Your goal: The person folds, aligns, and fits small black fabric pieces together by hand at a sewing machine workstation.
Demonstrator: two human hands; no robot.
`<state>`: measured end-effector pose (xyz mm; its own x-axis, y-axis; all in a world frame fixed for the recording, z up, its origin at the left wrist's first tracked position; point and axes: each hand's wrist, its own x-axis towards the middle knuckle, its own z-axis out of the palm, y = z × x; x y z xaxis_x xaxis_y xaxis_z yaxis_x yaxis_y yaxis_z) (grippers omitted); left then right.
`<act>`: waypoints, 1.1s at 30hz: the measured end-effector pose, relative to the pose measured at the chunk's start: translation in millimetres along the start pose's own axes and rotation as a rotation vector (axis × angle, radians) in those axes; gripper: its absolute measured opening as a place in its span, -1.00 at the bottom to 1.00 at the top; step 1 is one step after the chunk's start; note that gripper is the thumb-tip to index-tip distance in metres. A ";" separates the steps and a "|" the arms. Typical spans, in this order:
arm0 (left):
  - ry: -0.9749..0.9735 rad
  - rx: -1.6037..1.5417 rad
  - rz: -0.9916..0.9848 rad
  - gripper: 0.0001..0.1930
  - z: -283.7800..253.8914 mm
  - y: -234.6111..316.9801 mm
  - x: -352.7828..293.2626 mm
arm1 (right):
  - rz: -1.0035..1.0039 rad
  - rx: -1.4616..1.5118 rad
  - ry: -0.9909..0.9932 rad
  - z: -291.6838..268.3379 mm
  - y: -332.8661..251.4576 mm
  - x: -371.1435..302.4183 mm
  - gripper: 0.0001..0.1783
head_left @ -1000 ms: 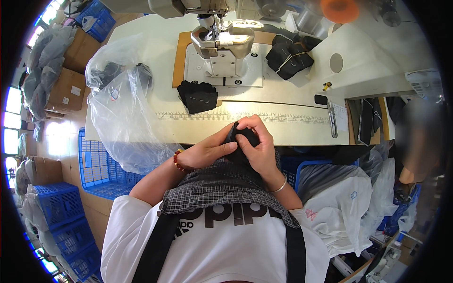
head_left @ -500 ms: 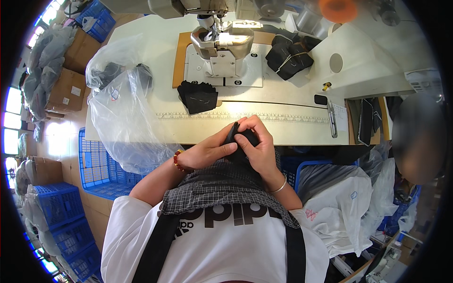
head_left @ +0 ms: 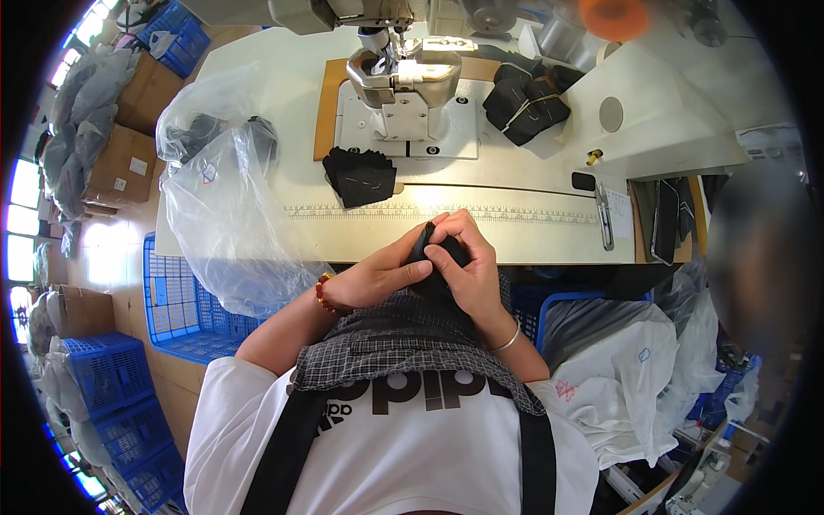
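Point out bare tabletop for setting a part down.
Free: the table right of the right hand, between ruler scale and front edge; below the tied black bundle, left of the small black rectangle; between plastic bag and tan board. Crowded: around the sewing machine, and near the metal tool.

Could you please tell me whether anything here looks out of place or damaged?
The clear plastic bag slumps partly off the sewing table, which looks untidy, and the black fabric stack is unevenly fanned. Nothing looks spilled or damaged, though the left hand and right hand partly hide the black cloth they hold.
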<state>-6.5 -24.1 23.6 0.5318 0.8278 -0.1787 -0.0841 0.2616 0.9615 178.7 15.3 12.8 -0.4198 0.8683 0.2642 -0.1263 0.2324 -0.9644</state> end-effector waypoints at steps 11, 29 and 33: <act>0.005 0.002 0.019 -0.27 -0.5 0.0 -0.8 | 0.010 -0.001 0.003 1.8 -1.3 -1.4 -0.81; 0.010 0.075 0.044 -0.26 0.1 1.1 1.6 | 0.039 0.006 -0.011 0.3 0.7 -0.6 -0.83; 0.004 0.114 0.092 -0.26 -0.5 1.0 2.4 | 0.020 0.016 -0.021 -0.1 0.7 -0.2 -0.81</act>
<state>-5.8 -21.7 24.0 0.5231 0.8476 -0.0889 -0.0364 0.1264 0.9913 178.8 15.4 12.0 -0.4410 0.8633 0.2454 -0.1325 0.2078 -0.9691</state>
